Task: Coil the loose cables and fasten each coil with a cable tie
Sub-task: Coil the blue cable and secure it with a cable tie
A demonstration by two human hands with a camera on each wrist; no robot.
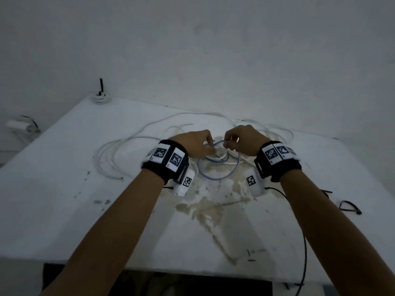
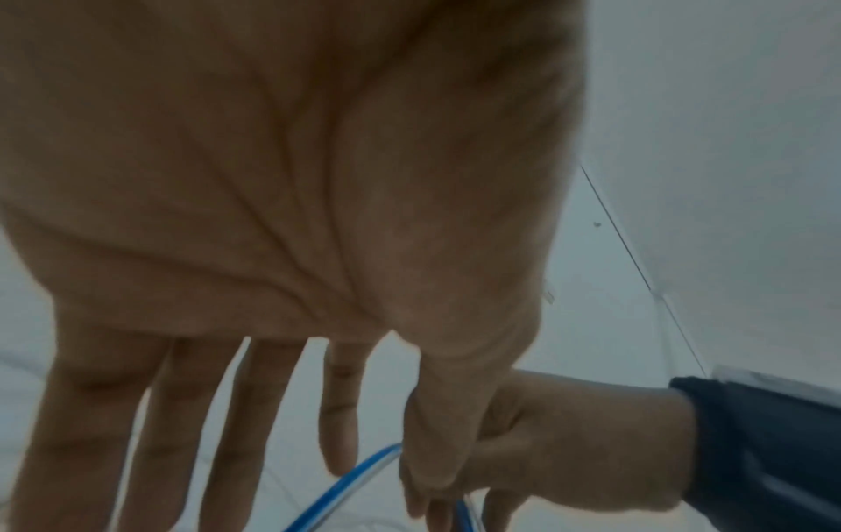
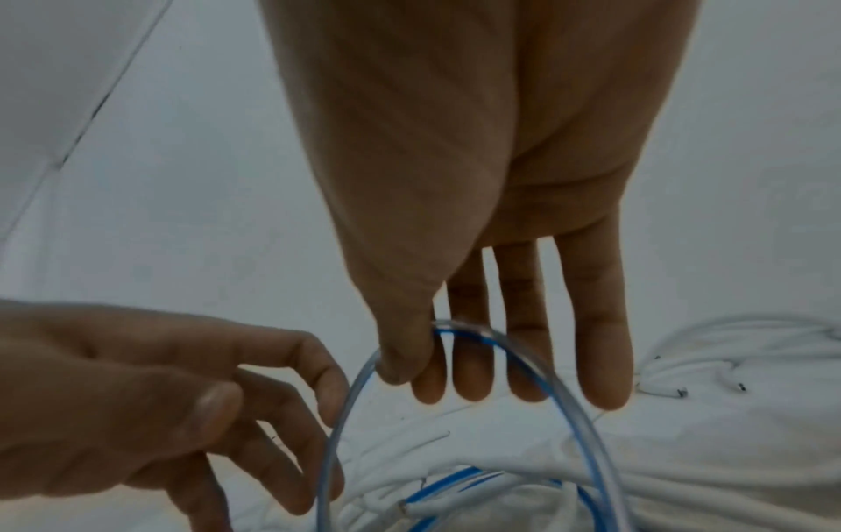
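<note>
A thin blue-and-clear cable forms a loop that rises from the white table between my two hands. My right hand pinches the top of the loop between thumb and forefinger, with its other fingers straight. My left hand is just left of it, fingers loosely spread and brushing the cable's left side, thumb apart from them. In the left wrist view the blue cable runs under my left hand's straight fingers toward the right hand.
Loose white cables sprawl over the table's middle and back. A tied white coil stands at the far left corner. Black cable ties lie at the right. A brownish stain marks the table's centre. A wall is right behind.
</note>
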